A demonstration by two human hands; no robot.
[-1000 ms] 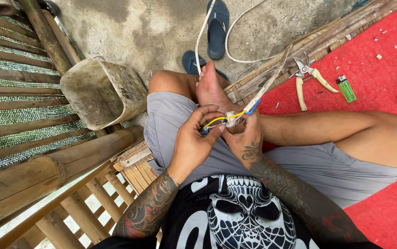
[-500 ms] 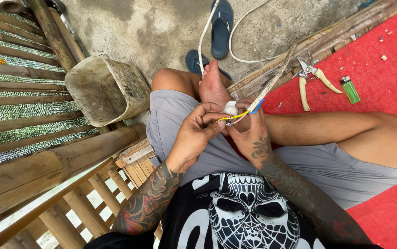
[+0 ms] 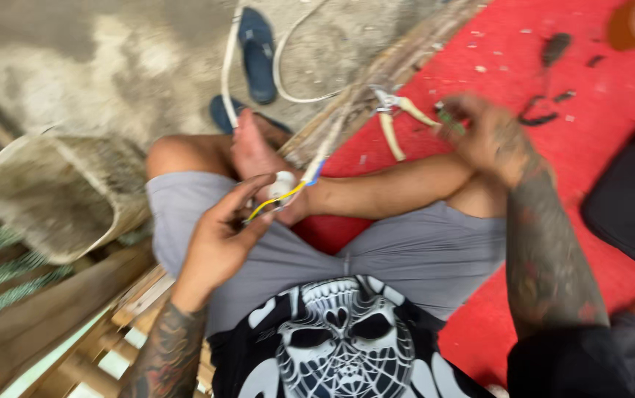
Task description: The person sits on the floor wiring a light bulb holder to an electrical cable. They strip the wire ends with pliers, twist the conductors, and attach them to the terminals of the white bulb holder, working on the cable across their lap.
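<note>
Change since the earlier frame: the right hand has left the wire work at the lap and gone out to the red mat, where it closes over a small green object; blur hides whether the fingers actually grip it. Red mat: covers the person's right side of the floor. Woven basket: lying on its side to the left, mouth toward the person. Blue sandals: on the concrete beyond the foot. White cable: long axis runs from the concrete down toward the lap, ending in blue and yellow wires and a small white fitting. Left hand: nearer of the two, fingers loosely pinching the yellow wire. Pliers: cream handles, just left of the right hand.
</note>
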